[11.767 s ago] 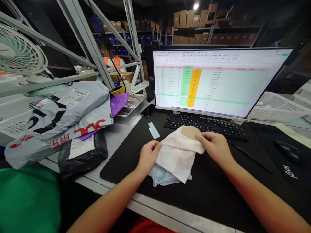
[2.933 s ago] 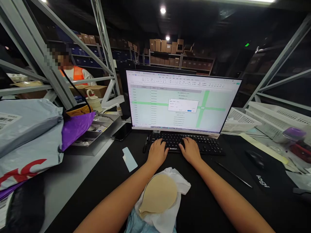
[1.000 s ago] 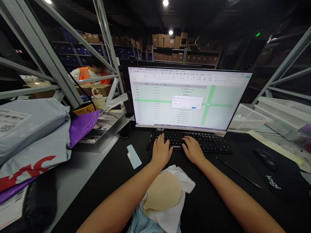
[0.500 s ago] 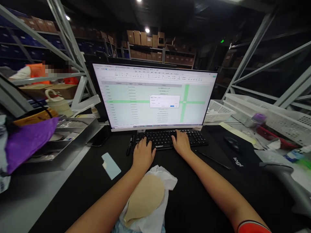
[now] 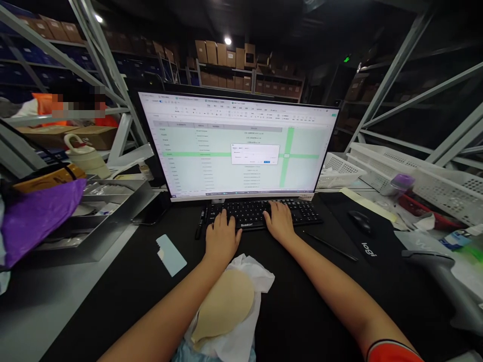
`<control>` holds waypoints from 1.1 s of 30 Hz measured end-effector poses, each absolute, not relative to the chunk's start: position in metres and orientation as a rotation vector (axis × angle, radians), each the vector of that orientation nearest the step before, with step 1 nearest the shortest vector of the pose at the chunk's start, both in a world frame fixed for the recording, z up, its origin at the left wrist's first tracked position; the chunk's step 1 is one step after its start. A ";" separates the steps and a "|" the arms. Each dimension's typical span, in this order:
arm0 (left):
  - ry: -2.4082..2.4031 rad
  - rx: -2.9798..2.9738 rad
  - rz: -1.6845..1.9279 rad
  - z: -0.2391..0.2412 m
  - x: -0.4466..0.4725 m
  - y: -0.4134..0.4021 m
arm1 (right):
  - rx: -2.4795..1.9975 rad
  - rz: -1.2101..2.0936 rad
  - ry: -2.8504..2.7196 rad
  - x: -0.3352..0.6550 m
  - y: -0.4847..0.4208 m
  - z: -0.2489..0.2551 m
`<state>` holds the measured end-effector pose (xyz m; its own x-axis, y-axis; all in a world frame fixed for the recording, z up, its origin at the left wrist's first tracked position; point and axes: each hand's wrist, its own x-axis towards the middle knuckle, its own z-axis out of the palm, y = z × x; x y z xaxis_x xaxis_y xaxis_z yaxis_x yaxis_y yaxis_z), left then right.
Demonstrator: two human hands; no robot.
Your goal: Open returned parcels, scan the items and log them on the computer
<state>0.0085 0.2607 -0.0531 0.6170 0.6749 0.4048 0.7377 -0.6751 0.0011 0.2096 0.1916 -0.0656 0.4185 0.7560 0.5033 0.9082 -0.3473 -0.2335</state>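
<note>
Both my hands rest on a black keyboard (image 5: 249,217) below a wide monitor (image 5: 196,176). The fingers of my left hand (image 5: 222,236) lie spread over the keyboard's left end, holding nothing. Over the right-hand keys lies my right hand (image 5: 279,221), fingers stretched forward and also holding nothing. On the screen a small dialog box (image 5: 255,154) stands over a spreadsheet with a green row and column. Beside my left forearm, a beige oval pad (image 5: 226,304) lies on crumpled white wrapping (image 5: 260,274). A dark marker (image 5: 200,223) is left of the keyboard.
Right of the keyboard are a thin black pen (image 5: 330,245), a mouse (image 5: 359,221) and a grey handheld scanner (image 5: 439,276). A light blue card (image 5: 171,255), a phone (image 5: 153,208) and a metal tray (image 5: 96,244) sit left. White baskets (image 5: 433,188) stand far right. A person in orange (image 5: 41,104) is behind.
The view has shifted slightly. Both hands stay on the keyboard in nearly the same place, and the dialog box is still on the screen.
</note>
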 end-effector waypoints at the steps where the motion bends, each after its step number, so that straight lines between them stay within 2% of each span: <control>1: -1.182 -2.673 -0.562 -0.053 0.009 0.261 | -2.194 -0.427 -1.412 0.209 0.191 -0.066; 10: -1.200 -2.668 -0.502 -0.051 0.008 0.264 | -2.149 -0.431 -1.437 0.207 0.191 -0.065; 33: -1.229 -2.665 -0.616 -0.052 0.004 0.265 | -1.966 -0.314 -1.652 0.202 0.188 -0.069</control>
<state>0.0042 0.2651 -0.0517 0.5818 0.6957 0.4212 0.7541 -0.6555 0.0411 0.2021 0.1884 -0.0693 0.2186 0.8339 0.5068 0.9617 -0.0959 -0.2569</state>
